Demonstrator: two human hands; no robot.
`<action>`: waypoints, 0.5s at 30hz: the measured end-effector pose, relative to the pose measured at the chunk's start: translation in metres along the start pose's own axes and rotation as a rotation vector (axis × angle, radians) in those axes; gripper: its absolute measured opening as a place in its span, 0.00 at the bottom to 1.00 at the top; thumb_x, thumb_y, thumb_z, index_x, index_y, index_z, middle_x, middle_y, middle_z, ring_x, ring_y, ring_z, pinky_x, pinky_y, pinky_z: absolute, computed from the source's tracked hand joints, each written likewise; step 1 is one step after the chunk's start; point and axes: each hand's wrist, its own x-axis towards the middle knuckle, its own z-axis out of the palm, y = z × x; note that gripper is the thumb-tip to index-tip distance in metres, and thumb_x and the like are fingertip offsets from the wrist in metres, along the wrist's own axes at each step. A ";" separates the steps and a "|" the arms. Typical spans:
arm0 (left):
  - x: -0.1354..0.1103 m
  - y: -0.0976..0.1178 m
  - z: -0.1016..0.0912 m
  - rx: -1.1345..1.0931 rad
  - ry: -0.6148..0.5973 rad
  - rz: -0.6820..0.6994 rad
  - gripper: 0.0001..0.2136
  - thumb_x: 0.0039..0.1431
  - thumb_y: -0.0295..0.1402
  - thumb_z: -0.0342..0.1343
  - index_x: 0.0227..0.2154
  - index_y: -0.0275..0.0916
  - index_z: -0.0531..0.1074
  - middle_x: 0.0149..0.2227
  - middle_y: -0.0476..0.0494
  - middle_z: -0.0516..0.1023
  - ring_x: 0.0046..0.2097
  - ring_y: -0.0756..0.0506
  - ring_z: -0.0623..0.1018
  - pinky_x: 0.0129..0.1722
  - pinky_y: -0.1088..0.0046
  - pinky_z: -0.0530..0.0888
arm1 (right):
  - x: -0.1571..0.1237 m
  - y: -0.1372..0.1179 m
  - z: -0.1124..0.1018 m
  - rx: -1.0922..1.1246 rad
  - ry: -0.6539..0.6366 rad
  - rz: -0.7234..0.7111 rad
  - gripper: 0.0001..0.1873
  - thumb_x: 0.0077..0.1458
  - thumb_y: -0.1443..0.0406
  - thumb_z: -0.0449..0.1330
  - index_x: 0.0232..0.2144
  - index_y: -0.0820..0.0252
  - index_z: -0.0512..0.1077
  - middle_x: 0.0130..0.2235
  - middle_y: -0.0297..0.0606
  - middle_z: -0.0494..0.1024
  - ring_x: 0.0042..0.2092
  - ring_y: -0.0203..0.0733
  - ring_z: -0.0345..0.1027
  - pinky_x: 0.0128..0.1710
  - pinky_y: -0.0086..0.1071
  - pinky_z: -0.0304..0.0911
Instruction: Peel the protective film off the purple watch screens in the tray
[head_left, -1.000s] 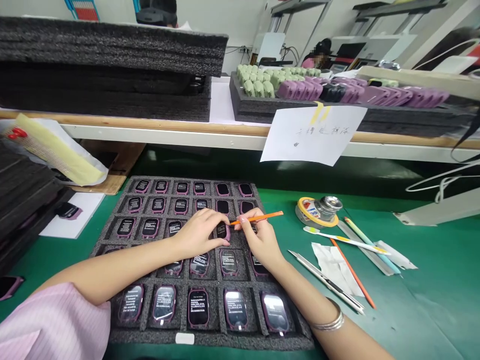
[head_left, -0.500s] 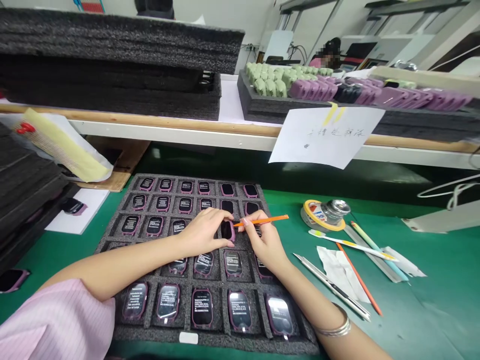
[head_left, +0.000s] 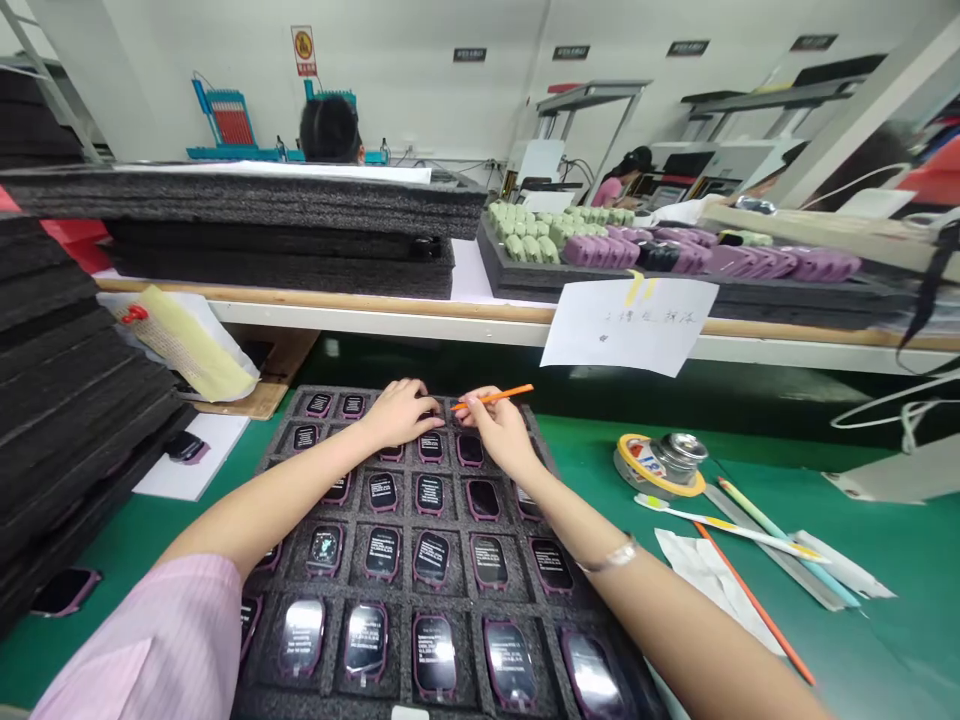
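My left hand [head_left: 403, 412] lies over the back rows of a dark foam tray [head_left: 465, 603]. Its fingers bend inward near the back row, and the spot at their tips is too hidden to make out. Close on the right, my right hand [head_left: 495, 425] pinches a thin orange stick [head_left: 510, 395], its tip pointing left toward the left fingertips. Purple-framed smartwatch bodies fill the tray's pockets. Many, like the front smartwatch [head_left: 434, 655], have lit text on the screen. Nearer the hands, a smartwatch [head_left: 470, 450] and another behind my wrist have dark screens.
Right of the tray lie a tape roll [head_left: 630, 465], a metal-topped jar [head_left: 682, 450], a toothbrush [head_left: 720, 520], an orange-red stick [head_left: 757, 610] and crumpled tissue [head_left: 712, 575]. Foam stacks [head_left: 75, 420] stand at left. A shelf [head_left: 360, 305] crosses behind, bearing green and purple cases.
Both hands have moved toward the back of the tray, with the orange stick still in my right. The smartwatch body earlier in my left fingers no longer shows there. The view has tilted up.
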 end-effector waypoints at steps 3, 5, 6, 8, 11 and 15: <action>-0.007 -0.006 -0.002 -0.008 0.023 0.048 0.14 0.62 0.43 0.60 0.46 0.44 0.77 0.48 0.41 0.74 0.53 0.38 0.73 0.57 0.54 0.68 | 0.026 0.012 0.022 0.050 -0.007 0.073 0.16 0.66 0.57 0.59 0.50 0.62 0.72 0.48 0.41 0.77 0.43 0.41 0.75 0.43 0.40 0.74; -0.014 -0.011 -0.002 -0.031 0.043 0.068 0.14 0.62 0.41 0.61 0.49 0.44 0.75 0.48 0.42 0.75 0.52 0.39 0.74 0.56 0.57 0.69 | 0.037 0.019 0.034 0.085 -0.013 0.112 0.17 0.65 0.58 0.60 0.52 0.61 0.71 0.50 0.42 0.76 0.46 0.43 0.74 0.44 0.42 0.74; -0.017 -0.014 -0.001 -0.045 0.055 0.073 0.14 0.63 0.40 0.60 0.49 0.44 0.74 0.48 0.42 0.76 0.53 0.40 0.74 0.56 0.58 0.70 | 0.040 0.022 0.039 0.101 -0.017 0.127 0.18 0.65 0.58 0.60 0.53 0.61 0.71 0.51 0.43 0.76 0.47 0.44 0.74 0.45 0.43 0.74; -0.020 -0.019 0.001 -0.075 0.077 0.074 0.12 0.63 0.38 0.60 0.48 0.43 0.73 0.48 0.43 0.77 0.53 0.41 0.75 0.56 0.60 0.71 | 0.043 0.027 0.046 0.128 -0.022 0.149 0.18 0.65 0.58 0.60 0.53 0.61 0.70 0.52 0.43 0.75 0.48 0.44 0.74 0.46 0.44 0.73; -0.019 -0.024 0.005 -0.113 0.101 0.066 0.12 0.63 0.38 0.60 0.46 0.40 0.74 0.48 0.42 0.78 0.52 0.41 0.75 0.55 0.59 0.71 | 0.045 0.033 0.051 0.150 -0.022 0.169 0.18 0.65 0.58 0.60 0.53 0.61 0.70 0.52 0.43 0.75 0.47 0.44 0.74 0.46 0.43 0.73; -0.017 -0.026 0.008 -0.157 0.118 0.044 0.15 0.63 0.39 0.60 0.49 0.37 0.72 0.48 0.41 0.77 0.52 0.40 0.76 0.54 0.55 0.72 | 0.045 0.038 0.049 0.156 -0.023 0.180 0.18 0.65 0.58 0.60 0.53 0.61 0.70 0.52 0.43 0.75 0.47 0.44 0.74 0.45 0.43 0.73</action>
